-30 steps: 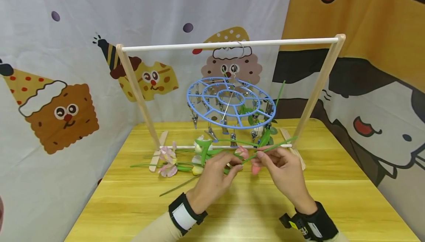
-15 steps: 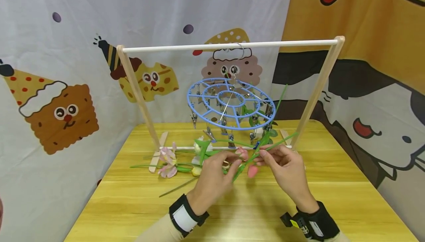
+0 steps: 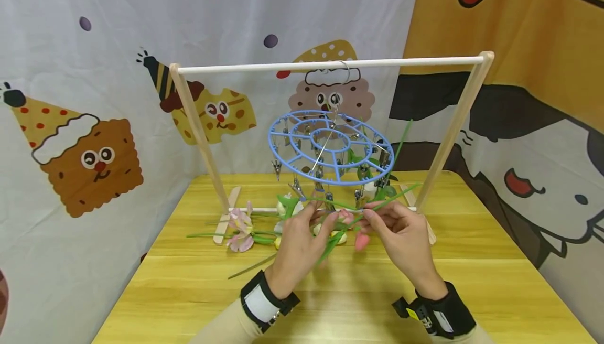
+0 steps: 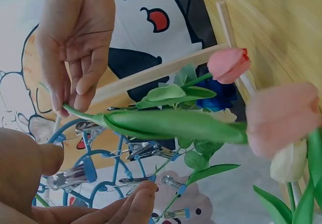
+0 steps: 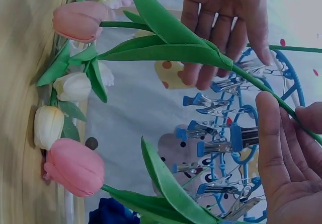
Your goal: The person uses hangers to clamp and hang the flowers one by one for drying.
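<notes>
My right hand (image 3: 401, 242) pinches the green stem of a pink tulip (image 5: 78, 21) between thumb and fingers. The stem's free end points up to the right; its leaves and bloom slant down toward my left hand (image 3: 299, 244). That left hand stays beside the leaves, thumb and fingers apart, holding nothing. In front of both hands hangs a blue round clip hanger (image 3: 330, 147) with several metal clips. Another pink tulip (image 5: 75, 166) hangs head down near the clips; its attachment is hard to make out.
A wooden rack with a white top rod (image 3: 264, 66) carries the hanger. Several flowers lie on the wooden table (image 3: 189, 302) at left, among them a pale pink bloom (image 3: 240, 228). A dark blue flower (image 5: 113, 211) shows below the hanger. A printed curtain (image 3: 226, 13) stands behind.
My left hand's thumb and fingers have parted from the stem. The tulip's leaves have swung down between the hands, while my right hand keeps its pinch.
</notes>
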Demonstrator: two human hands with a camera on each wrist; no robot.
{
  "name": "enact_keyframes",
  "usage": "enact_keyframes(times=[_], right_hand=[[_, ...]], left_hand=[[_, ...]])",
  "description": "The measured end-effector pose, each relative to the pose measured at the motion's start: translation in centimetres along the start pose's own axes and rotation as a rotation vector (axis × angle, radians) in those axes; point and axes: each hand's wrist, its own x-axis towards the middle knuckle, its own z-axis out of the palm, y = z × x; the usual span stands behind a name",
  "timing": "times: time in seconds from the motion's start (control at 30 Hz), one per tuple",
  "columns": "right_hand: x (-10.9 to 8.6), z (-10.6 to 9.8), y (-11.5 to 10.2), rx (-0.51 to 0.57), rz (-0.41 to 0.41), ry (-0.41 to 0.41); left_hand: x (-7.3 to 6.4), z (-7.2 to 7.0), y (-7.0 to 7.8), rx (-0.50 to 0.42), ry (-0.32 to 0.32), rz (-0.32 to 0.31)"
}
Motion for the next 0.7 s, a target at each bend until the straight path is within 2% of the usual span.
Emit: enact_keyframes(times=[0.13, 0.33, 0.5, 0.7], right_hand=[[0.2, 0.4, -0.2, 0.016, -0.025, -0.011], [0.6, 1.1, -0.6, 0.042, -0.026, -0.01], [0.7, 1.2, -0.7, 0.05, -0.002, 0.002], [0.7, 1.3, -0.6, 0.073, -0.001, -0.011]], left_hand=[[0.5, 0.1, 0.3, -0.047, 0.026, 0.018], [0.9, 0.2, 0.9, -0.125, 0.063, 0.005], [1.2, 0.2, 1.2, -0.153, 0.076, 0.007], [1.6, 0.0, 1.4, -0.145, 0.09, 0.029]])
